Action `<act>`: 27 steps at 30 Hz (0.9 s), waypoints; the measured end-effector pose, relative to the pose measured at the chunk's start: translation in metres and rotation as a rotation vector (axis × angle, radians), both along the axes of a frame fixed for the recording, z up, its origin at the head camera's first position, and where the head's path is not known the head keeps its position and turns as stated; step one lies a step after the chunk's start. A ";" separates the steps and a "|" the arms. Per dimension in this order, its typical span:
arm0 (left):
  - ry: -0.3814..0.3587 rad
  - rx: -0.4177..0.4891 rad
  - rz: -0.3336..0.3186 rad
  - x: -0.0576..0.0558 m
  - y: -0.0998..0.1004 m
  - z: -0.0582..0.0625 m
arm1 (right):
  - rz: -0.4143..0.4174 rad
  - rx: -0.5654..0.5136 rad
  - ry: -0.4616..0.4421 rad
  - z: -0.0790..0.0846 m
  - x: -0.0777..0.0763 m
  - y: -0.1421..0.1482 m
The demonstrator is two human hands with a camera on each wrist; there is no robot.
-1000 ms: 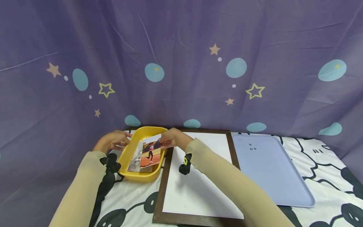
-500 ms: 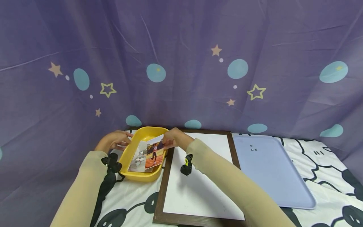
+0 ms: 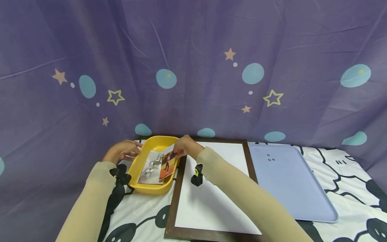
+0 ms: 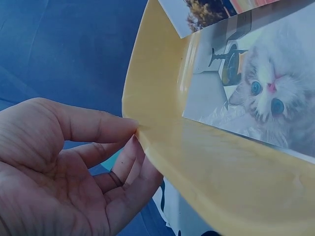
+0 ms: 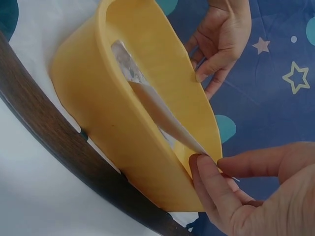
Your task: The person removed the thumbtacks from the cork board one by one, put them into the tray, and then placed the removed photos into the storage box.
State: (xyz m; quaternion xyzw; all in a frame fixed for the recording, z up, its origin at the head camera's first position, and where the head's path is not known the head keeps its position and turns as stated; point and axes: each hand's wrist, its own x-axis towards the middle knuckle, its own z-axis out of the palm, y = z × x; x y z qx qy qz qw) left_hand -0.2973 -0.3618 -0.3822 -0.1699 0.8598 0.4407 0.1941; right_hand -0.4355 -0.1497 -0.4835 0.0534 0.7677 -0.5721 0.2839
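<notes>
A yellow plastic basket [image 3: 133, 183] stands at the left. In the left wrist view, my left hand [image 4: 74, 167] pinches its rim between thumb and fingers. Over the opposite side, my right hand [image 3: 183, 147] pinches the corner of a photo [image 3: 167, 164] of a runner on a red track. The runner photo slants up out of the basket. Beneath it lies a photo of a white cat [image 4: 270, 88], partly covered by the runner photo. The right wrist view shows the held photo [image 5: 167, 118] edge-on, its corner between my thumb and fingers.
A whiteboard with a brown wooden frame [image 3: 173, 205] lies right beside the basket, under my right forearm. Farther right is a pale blue tray [image 3: 290, 188] with several small metal pieces [image 3: 270, 158]. A patterned cloth covers the table; a purple curtain [image 3: 193, 101] hangs behind.
My right hand has drawn the runner photo a little to the right and tilted it, so more of the cat photo shows. My left hand stays at the basket's rim.
</notes>
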 end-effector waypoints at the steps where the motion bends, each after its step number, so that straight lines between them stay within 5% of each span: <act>1: -0.001 0.001 0.003 0.000 0.000 0.000 | -0.001 0.009 0.005 -0.006 -0.004 -0.003; 4: -0.001 -0.002 0.000 0.001 0.000 -0.001 | 0.005 -0.013 -0.005 0.003 0.004 -0.001; 11: -0.001 -0.025 0.019 0.001 0.004 0.001 | -0.048 -0.053 0.040 0.099 0.094 0.028; 15: 0.004 -0.048 0.024 0.003 0.005 0.001 | -0.043 -0.015 0.047 0.112 0.106 0.028; 21: 0.007 -0.059 0.025 0.004 0.006 0.002 | -0.045 -0.036 0.040 0.085 0.078 0.015; 27: -0.014 -0.048 0.031 0.003 0.006 0.004 | -0.116 -0.016 0.076 0.108 0.108 0.018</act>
